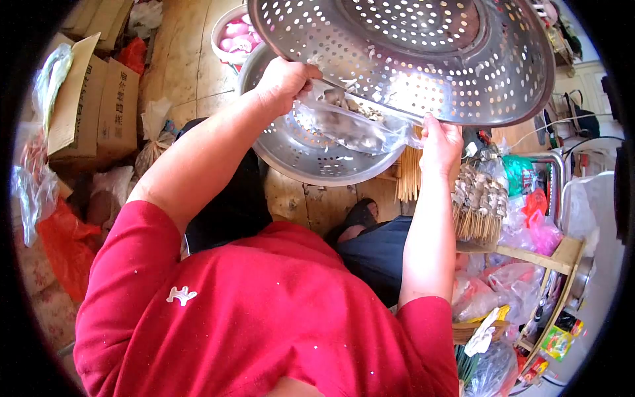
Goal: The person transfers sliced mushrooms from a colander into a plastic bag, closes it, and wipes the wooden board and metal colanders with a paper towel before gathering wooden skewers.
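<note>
Gripping a tilted perforated basin (403, 74), which filled the frame's upper centre-right.
The left hand (286, 85) and right hand (441, 144) pinched its lower rim and the edge of a clear bag (354, 132); the bag, with greyish pieces (336, 99) inside, hung over a second perforated basin (281, 140) near the frame's upper middle.

One left hand (286, 83) and one right hand (442, 144) make two; colanders also number two, one raised colander (493, 69) and one lower colander (286, 147). There is one tub (217, 34) of pink bulbs (235, 30), one sandal (356, 217) and one green bag (518, 173). Loaded skewers (479, 192) crowd too closely to count.
</note>
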A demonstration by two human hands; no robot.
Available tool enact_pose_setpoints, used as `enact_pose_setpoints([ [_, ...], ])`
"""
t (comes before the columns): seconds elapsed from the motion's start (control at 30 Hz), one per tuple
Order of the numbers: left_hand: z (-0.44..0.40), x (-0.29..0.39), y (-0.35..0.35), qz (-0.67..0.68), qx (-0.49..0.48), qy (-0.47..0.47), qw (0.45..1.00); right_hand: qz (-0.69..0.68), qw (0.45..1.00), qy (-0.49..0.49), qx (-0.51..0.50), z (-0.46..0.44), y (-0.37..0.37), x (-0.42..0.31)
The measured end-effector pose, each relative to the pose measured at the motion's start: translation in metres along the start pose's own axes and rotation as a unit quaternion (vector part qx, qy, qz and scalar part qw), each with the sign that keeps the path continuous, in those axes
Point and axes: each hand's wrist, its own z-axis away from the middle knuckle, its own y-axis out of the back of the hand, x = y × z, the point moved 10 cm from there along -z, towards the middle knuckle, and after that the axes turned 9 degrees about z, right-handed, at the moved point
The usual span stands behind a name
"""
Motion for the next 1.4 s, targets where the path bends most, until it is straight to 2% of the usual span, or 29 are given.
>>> enact_pose_setpoints([
  [0.07,0.009,0.006,-0.004,0.001,-0.016,-0.003,1.0,0.025,0.996,-0.08,0.013,-0.002,0.007,0.016],
  [0.13,0.011,0.01,-0.011,-0.036,-0.056,-0.022,0.998,0.03,0.996,-0.083,0.012,0.002,0.008,0.016],
  [0.33,0.018,0.02,-0.011,-0.057,-0.045,-0.049,0.996,0.054,0.995,-0.085,-0.008,0.006,0.009,0.01],
  [0.5,0.016,0.007,-0.012,-0.019,-0.045,0.009,0.999,0.077,0.99,-0.117,-0.005,0.012,0.009,0.009],
  [0.6,0.013,0.005,-0.012,-0.046,-0.046,0.015,0.998,0.104,0.987,-0.123,-0.006,0.015,0.007,0.008],
  [0.73,0.018,0.011,-0.015,-0.043,-0.055,0.004,0.998,0.014,0.986,-0.16,-0.039,0.015,0.003,0.027],
  [0.77,0.005,0.007,-0.013,-0.041,-0.062,-0.047,0.996,-0.024,0.973,-0.218,-0.073,0.018,-0.004,0.038],
  [0.8,0.01,0.012,-0.015,-0.043,-0.063,-0.044,0.996,-0.062,0.954,-0.275,-0.106,0.024,-0.012,0.047],
  [0.87,0.028,0.025,-0.026,-0.146,-0.089,-0.051,0.984,-0.038,0.945,-0.302,-0.118,0.029,-0.013,0.05],
  [0.93,0.02,0.022,-0.027,-0.148,-0.111,-0.083,0.979,-0.004,0.946,-0.302,-0.115,0.029,-0.009,0.053],
  [0.97,0.017,0.019,-0.028,-0.157,-0.133,-0.089,0.975,-0.029,0.948,-0.294,-0.121,0.022,-0.006,0.061],
  [1.03,0.029,0.027,-0.039,-0.187,-0.173,-0.103,0.962,-0.083,0.946,-0.291,-0.114,0.021,-0.002,0.056],
  [1.07,0.037,0.026,-0.036,-0.237,-0.161,-0.067,0.956,-0.093,0.946,-0.297,-0.092,0.023,0.002,0.054],
  [1.13,0.044,0.031,-0.037,-0.384,-0.163,-0.112,0.902,-0.111,0.957,-0.258,-0.077,0.014,0.01,0.051],
  [1.17,0.044,0.027,-0.033,-0.384,-0.163,-0.107,0.902,-0.121,0.955,-0.258,-0.077,0.011,0.014,0.051],
  [1.23,0.046,0.021,-0.034,-0.521,-0.191,-0.144,0.819,-0.129,0.955,-0.264,-0.046,0.013,0.02,0.034],
  [1.27,0.045,0.02,-0.031,-0.521,-0.192,-0.14,0.82,-0.142,0.95,-0.274,-0.047,0.007,0.027,0.038],
  [1.33,0.047,0.013,-0.034,-0.569,-0.231,-0.129,0.778,-0.131,0.959,-0.249,-0.025,-0.001,0.047,0.033],
  [1.37,0.043,0.013,-0.03,-0.57,-0.212,-0.127,0.784,-0.135,0.963,-0.234,-0.007,-0.009,0.061,0.035],
  [1.4,0.044,0.015,-0.029,-0.568,-0.213,-0.127,0.785,-0.096,0.972,-0.205,0.065,-0.015,0.084,0.034],
])
